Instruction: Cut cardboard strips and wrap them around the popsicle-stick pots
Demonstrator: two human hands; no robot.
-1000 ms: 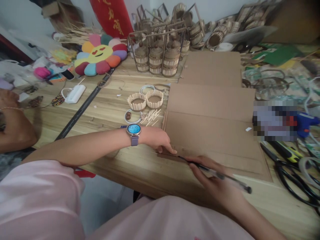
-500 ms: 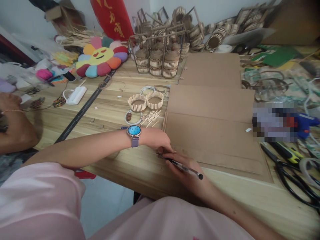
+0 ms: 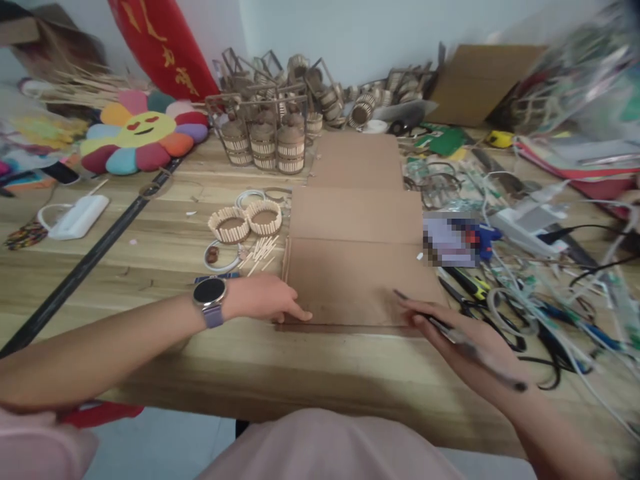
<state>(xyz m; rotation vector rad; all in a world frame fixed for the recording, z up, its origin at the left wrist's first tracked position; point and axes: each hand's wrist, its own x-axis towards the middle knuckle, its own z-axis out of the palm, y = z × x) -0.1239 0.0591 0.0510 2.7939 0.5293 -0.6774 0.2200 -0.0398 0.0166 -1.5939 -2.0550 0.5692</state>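
Note:
My left hand, with a watch on the wrist, rests at the near left corner of a brown cardboard sheet. One of its fingers lies stretched out on the sheet; the others are partly hidden. My right hand is closed around a slim dark-tipped pen, blurred by motion, its tip over the sheet's right part. Left of the cardboard stand two small rings of wooden sticks. Loose sticks and a white ring with brown beads inside lie in front of them.
Black scissors, a tape roll, cables and a blue glue gun crowd the right side. Stick baskets in a frame stand at the back. On the left are a flower cushion, a black strip and a white power strip.
My right hand has moved right with the pen, away from my left hand. My left hand now lies on the cardboard's near left corner. The view has swung right.

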